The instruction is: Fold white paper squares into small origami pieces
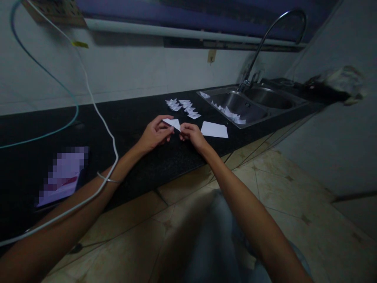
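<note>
Over the black countertop [132, 118] both my hands pinch one small folded white paper piece [173, 123]. My left hand [154, 135] grips its left end with thumb and fingers closed. My right hand [191, 134] pinches its right tip. A flat white paper sheet [214, 129] lies just right of my right hand. A cluster of several small folded paper triangles [184, 107] lies farther back on the counter.
A steel double sink [250, 103] with a curved tap [265, 43] sits at the right, with paper pieces [231, 114] in its near basin. A white cable [97, 114] and a blue cable [59, 84] cross the counter at left. A phone-like object [63, 177] lies near the front edge.
</note>
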Motion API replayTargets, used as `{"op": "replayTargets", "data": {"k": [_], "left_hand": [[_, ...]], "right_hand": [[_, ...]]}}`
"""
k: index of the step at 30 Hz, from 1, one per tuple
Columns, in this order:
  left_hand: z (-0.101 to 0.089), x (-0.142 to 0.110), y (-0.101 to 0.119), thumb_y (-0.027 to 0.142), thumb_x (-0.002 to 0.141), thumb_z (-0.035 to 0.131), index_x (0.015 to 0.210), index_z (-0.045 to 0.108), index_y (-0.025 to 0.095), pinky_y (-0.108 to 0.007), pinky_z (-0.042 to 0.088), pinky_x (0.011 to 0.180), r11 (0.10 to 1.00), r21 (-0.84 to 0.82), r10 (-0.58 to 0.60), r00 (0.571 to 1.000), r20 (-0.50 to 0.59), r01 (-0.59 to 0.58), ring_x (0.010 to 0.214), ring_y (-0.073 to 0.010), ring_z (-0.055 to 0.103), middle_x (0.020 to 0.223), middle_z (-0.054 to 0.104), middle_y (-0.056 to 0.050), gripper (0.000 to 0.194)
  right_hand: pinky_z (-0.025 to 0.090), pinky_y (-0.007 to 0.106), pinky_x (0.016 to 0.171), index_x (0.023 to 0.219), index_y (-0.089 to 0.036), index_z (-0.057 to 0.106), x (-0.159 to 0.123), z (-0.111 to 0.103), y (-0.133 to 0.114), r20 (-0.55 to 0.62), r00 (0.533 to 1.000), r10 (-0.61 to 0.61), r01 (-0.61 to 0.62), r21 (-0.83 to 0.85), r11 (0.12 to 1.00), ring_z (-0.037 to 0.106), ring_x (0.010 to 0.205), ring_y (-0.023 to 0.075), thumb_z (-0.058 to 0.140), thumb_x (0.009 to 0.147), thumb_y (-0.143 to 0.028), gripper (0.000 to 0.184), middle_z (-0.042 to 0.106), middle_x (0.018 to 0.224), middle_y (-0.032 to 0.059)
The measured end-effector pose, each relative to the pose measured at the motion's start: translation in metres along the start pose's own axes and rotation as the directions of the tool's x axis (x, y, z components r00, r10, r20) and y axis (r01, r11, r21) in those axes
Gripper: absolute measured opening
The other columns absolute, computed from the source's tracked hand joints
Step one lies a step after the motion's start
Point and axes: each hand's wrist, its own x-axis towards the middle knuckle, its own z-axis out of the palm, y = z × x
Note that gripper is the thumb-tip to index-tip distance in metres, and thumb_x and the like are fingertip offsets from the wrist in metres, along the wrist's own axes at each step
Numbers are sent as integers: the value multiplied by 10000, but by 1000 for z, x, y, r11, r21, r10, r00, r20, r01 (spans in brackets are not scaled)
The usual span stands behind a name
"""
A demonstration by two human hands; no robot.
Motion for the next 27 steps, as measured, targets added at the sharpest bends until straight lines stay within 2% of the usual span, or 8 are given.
{"op": "replayTargets", "data": {"k": [7,11,14,20,27], "left_hand": [[1,0,-3,391,854,726,1075,532,192,-138,367,404,995,62,72,997,1,-72,525,-71,589,749,645,10,356],[-1,3,-6,451,827,756,1017,534,183,-146,380,408,997,47,58,998,-3,-58,512,-67,581,735,645,10,396],[-1,3,-6,488,802,775,974,554,173,-160,423,438,998,49,49,999,8,-50,517,-74,591,721,656,0,422],[-3,1,-2,528,787,779,924,582,170,-157,388,401,998,61,-28,999,39,26,482,-77,571,660,646,3,431],[-3,1,-3,525,788,776,885,594,162,-173,448,454,999,53,-10,998,55,7,505,-78,572,658,632,4,418]], "right_hand": [[378,247,612,733,-190,545,-6,5,-2,102,992,-80,98,-184,978,484,630,116,545,895,-282,186,521,665,-31],[393,251,617,881,-208,550,-9,8,-3,29,990,-136,139,-268,953,489,690,127,612,893,-370,174,537,774,-18],[400,245,612,962,-227,532,-11,8,-4,-12,983,-184,175,-253,952,482,690,122,667,857,-418,257,520,791,-29],[425,249,626,966,-209,561,-16,10,-12,120,984,-135,151,-140,979,573,703,124,687,826,-502,349,628,790,-9],[449,250,635,906,-192,585,-13,8,-10,114,989,-96,108,-105,989,595,702,127,719,788,-408,281,651,758,-9]]}}
